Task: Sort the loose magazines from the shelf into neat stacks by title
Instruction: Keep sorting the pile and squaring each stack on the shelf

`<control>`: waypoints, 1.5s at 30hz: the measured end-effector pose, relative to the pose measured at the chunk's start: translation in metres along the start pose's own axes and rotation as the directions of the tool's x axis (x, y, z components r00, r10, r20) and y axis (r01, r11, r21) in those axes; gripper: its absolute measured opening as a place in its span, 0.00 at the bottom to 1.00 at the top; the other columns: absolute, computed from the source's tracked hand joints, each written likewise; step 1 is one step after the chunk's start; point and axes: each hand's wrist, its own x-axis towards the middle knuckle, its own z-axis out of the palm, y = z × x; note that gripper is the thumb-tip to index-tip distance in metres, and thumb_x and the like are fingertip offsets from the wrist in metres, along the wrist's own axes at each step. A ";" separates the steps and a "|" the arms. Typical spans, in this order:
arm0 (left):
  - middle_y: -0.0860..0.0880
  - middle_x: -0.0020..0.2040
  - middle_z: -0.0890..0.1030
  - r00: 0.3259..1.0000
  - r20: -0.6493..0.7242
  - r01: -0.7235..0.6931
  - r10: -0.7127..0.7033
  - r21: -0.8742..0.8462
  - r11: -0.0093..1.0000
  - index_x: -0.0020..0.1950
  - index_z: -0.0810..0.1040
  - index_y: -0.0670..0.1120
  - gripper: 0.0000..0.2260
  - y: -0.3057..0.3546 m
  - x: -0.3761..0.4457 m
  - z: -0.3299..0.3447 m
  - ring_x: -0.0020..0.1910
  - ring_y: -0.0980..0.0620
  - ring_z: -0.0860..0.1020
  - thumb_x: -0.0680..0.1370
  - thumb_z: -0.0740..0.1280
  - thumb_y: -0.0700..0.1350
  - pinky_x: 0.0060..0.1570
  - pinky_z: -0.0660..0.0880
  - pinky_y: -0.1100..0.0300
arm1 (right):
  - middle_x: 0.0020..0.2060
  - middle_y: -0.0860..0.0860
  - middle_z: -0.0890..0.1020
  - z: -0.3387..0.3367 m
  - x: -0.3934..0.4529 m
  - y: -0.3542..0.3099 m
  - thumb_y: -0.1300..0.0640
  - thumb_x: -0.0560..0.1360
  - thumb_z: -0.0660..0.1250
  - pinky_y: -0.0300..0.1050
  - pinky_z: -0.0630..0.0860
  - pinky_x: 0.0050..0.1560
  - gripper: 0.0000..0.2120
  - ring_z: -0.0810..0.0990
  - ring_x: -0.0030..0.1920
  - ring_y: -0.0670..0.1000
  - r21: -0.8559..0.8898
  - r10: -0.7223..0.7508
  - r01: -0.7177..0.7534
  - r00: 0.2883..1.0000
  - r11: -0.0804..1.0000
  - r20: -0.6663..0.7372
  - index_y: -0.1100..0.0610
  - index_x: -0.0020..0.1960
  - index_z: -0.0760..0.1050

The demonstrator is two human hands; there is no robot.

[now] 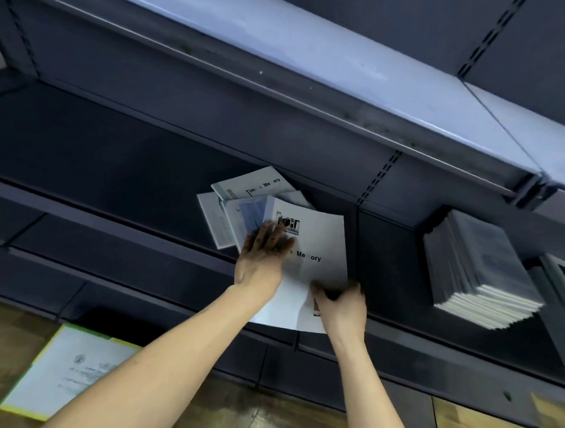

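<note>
Two hands on one magazine point(318, 247): right hand point(340, 304) pinches its near corner at the shelf point(120, 227) lip, left hand point(262, 254) lies flat on the cover. Thin, floppy, glossy — it bows, so grip the spine edge. Behind, loose pile point(240, 199); farther right, neat stack point(477, 272).

A pale booklet point(67, 371) with a yellow-green border lies flat on the wooden floor point(242, 417), just in front of the dark base panels point(317, 372).
</note>
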 end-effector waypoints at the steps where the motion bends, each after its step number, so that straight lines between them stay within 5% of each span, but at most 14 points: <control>1: 0.53 0.80 0.42 0.999 -0.029 -0.014 0.014 0.006 1.000 0.79 0.51 0.58 0.31 0.000 -0.002 -0.001 0.79 0.48 0.39 0.80 0.53 0.36 0.77 0.41 0.50 | 0.56 0.59 0.80 -0.003 -0.004 0.000 0.43 0.72 0.73 0.52 0.79 0.52 0.33 0.79 0.55 0.60 0.014 -0.006 0.006 1.000 1.000 0.014 0.62 0.68 0.67; 4: 0.53 0.81 0.45 0.995 -0.094 -0.024 0.023 -0.007 1.000 0.80 0.53 0.55 0.30 -0.004 -0.006 0.002 0.79 0.48 0.43 0.80 0.54 0.35 0.77 0.45 0.50 | 0.51 0.55 0.82 -0.012 -0.016 0.000 0.52 0.79 0.66 0.50 0.78 0.50 0.23 0.81 0.49 0.56 0.069 -0.019 0.016 0.999 0.997 0.049 0.61 0.68 0.65; 8: 0.49 0.79 0.57 0.973 -0.207 0.074 -0.102 -0.139 0.988 0.78 0.59 0.51 0.23 -0.018 -0.010 0.005 0.78 0.47 0.55 0.83 0.57 0.50 0.73 0.58 0.52 | 0.54 0.51 0.76 -0.015 -0.031 0.003 0.55 0.81 0.62 0.44 0.70 0.51 0.19 0.73 0.49 0.51 0.246 0.011 -0.041 0.992 0.968 0.124 0.57 0.70 0.64; 12: 0.45 0.67 0.71 0.959 -0.207 0.162 -0.193 -0.155 0.974 0.75 0.63 0.48 0.26 -0.015 -0.031 0.001 0.67 0.44 0.68 0.80 0.63 0.54 0.60 0.71 0.50 | 0.55 0.49 0.78 -0.010 -0.040 0.001 0.56 0.81 0.62 0.44 0.70 0.53 0.16 0.75 0.52 0.51 0.387 0.045 -0.074 0.995 0.919 0.084 0.54 0.68 0.67; 15: 0.45 0.63 0.69 0.967 -0.135 0.199 -0.218 -0.142 0.970 0.70 0.68 0.48 0.20 -0.008 -0.051 -0.002 0.60 0.45 0.72 0.81 0.62 0.53 0.53 0.74 0.52 | 0.52 0.46 0.79 -0.011 -0.044 -0.001 0.55 0.80 0.63 0.44 0.71 0.52 0.11 0.78 0.56 0.52 0.442 0.060 -0.083 0.996 0.893 0.066 0.47 0.61 0.68; 19: 0.45 0.60 0.71 0.970 -0.137 0.166 -0.199 -0.222 0.961 0.68 0.71 0.48 0.15 -0.014 -0.054 -0.008 0.55 0.44 0.75 0.82 0.60 0.50 0.49 0.75 0.51 | 0.54 0.41 0.76 -0.017 -0.052 -0.002 0.55 0.81 0.63 0.47 0.83 0.38 0.19 0.77 0.49 0.45 0.485 0.050 -0.134 0.982 0.864 0.181 0.42 0.69 0.64; 23: 0.46 0.55 0.76 0.963 -0.208 0.124 -0.172 -0.223 0.967 0.65 0.75 0.49 0.13 -0.029 -0.050 -0.013 0.53 0.44 0.77 0.81 0.60 0.48 0.46 0.76 0.52 | 0.61 0.43 0.71 -0.020 -0.055 0.000 0.55 0.83 0.59 0.47 0.82 0.33 0.26 0.77 0.42 0.46 0.455 0.065 -0.148 0.979 0.878 0.193 0.46 0.79 0.57; 27: 0.44 0.58 0.76 0.962 -0.238 0.109 -0.136 -0.121 0.987 0.66 0.76 0.49 0.14 -0.032 -0.047 -0.010 0.57 0.43 0.75 0.80 0.61 0.47 0.53 0.74 0.49 | 0.49 0.36 0.75 -0.032 -0.065 0.006 0.56 0.83 0.58 0.44 0.76 0.27 0.24 0.77 0.34 0.48 0.514 0.107 -0.148 0.988 0.845 0.109 0.45 0.77 0.61; 34: 0.45 0.64 0.74 0.956 -0.293 0.019 -0.019 -0.002 1.000 0.69 0.73 0.50 0.18 -0.006 -0.043 -0.007 0.64 0.42 0.72 0.79 0.64 0.48 0.66 0.67 0.46 | 0.51 0.44 0.81 -0.066 -0.070 0.023 0.58 0.83 0.57 0.42 0.70 0.24 0.21 0.74 0.32 0.50 0.645 0.212 -0.171 0.977 0.745 0.014 0.44 0.74 0.66; 42: 0.42 0.59 0.77 0.956 -0.274 -0.084 0.106 0.091 0.992 0.65 0.77 0.48 0.17 0.051 -0.038 -0.008 0.60 0.40 0.73 0.76 0.68 0.48 0.65 0.67 0.42 | 0.49 0.49 0.84 -0.119 -0.083 0.057 0.59 0.83 0.58 0.42 0.68 0.24 0.18 0.77 0.35 0.48 0.739 0.252 -0.146 0.967 0.658 -0.034 0.42 0.67 0.72; 45: 0.42 0.64 0.76 0.953 -0.257 -0.137 0.161 0.107 0.985 0.68 0.75 0.49 0.19 0.080 -0.042 -0.003 0.66 0.39 0.71 0.77 0.67 0.49 0.69 0.64 0.41 | 0.49 0.49 0.84 -0.143 -0.089 0.077 0.59 0.83 0.59 0.42 0.68 0.23 0.17 0.77 0.35 0.48 0.758 0.254 -0.124 0.965 0.640 -0.057 0.42 0.66 0.73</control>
